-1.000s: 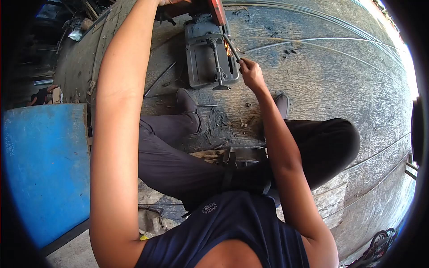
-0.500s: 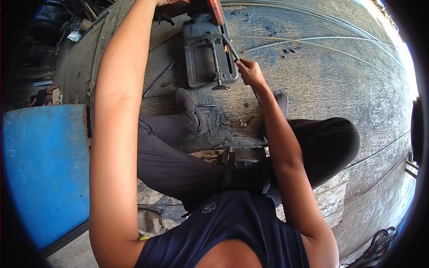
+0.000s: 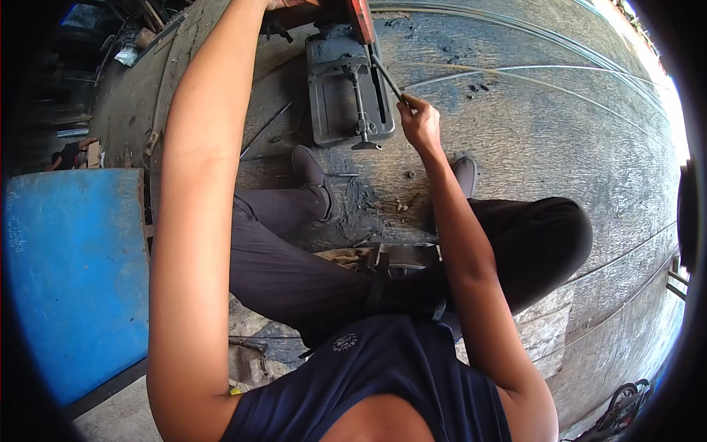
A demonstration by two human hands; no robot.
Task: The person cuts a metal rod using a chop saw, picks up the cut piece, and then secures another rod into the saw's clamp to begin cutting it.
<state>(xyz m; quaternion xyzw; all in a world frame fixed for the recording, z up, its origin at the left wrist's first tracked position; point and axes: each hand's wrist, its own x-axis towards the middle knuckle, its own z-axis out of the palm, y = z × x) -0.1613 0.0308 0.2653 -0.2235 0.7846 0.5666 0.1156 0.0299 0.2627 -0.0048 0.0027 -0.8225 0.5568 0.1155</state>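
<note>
Head view, left to right. Blue panel (image 3: 74,280) at far left, flat on the ground. Left hand (image 3: 283,4) at the top edge, mostly cut off by the frame, on the red handle (image 3: 359,18) of the cut-off saw; grip state cannot be told. Saw base (image 3: 346,92) dark grey, set on the concrete floor (image 3: 560,125), with vise screw (image 3: 361,103) running along its middle. Right hand (image 3: 420,121) just right of the base, fingers closed around a thin metal rod (image 3: 388,77), angled up-left toward the blade area. Long wires (image 3: 530,70) lying across the floor further right.
</note>
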